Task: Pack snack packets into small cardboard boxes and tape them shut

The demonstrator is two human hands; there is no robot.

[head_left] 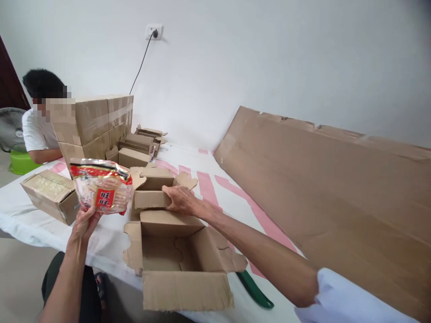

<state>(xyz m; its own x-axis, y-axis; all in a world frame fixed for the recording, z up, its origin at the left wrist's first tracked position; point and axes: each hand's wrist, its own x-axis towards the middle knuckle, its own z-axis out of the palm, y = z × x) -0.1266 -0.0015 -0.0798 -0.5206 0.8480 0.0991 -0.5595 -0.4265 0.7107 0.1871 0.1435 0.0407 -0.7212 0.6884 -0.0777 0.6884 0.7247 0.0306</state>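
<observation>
My left hand (85,222) is closed on the lower edge of a clear and red snack packet (116,190), held up over the table's left side. Pale round pieces show through the plastic. My right hand (182,199) grips the near right rim of a small open cardboard box (151,199), thumb at its top edge. Closer to me stands a larger open cardboard box (188,291), its flaps folded out and its visible inside bare. To the left, behind the packet, lies a taped carton (50,190).
Stacked taped cartons (92,121) stand at the back left, beside several open small boxes (138,143). A person (40,130) sits beyond them. A large cardboard sheet (319,188) leans on the wall at right. A green handle (256,289) lies by the near box.
</observation>
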